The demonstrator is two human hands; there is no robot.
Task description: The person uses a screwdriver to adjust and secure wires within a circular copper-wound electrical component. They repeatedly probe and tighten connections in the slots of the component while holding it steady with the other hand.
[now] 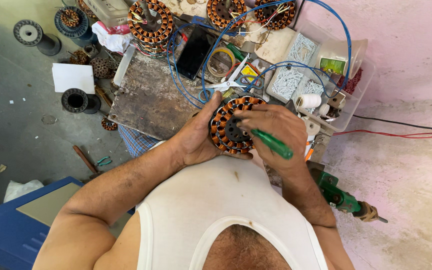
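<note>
**Inspector:** State what each hand has hold of.

**Worker:** My left hand (196, 140) is wrapped around the left side of a round copper-wound stator (231, 125), fingers curled under its lower rim, holding it against my chest. My right hand (271, 125) is closed on a green-handled screwdriver (271, 144); the handle runs out past my palm toward the right, and the tip end lies under my fingers at the stator's dark centre. I cannot tell exactly where the tip touches.

**Inspector:** Where does the stator sit relative to the grip?

**Worker:** Between both hands, touching each. My right fingers lie over its upper right windings.

**Inspector:** Surroundings?

**Worker:** Just beyond my knuckles lie scissors (231, 82) and loops of blue wire (186, 85). Beyond my right hand is a clear plastic tray (358, 92) of white sleeves and a white spool (310, 101). Past my left hand lies a worn metal plate (148, 97). A green power drill (343, 196) lies beside my right forearm. More wound stators (151, 22) sit well beyond the grip.
</note>
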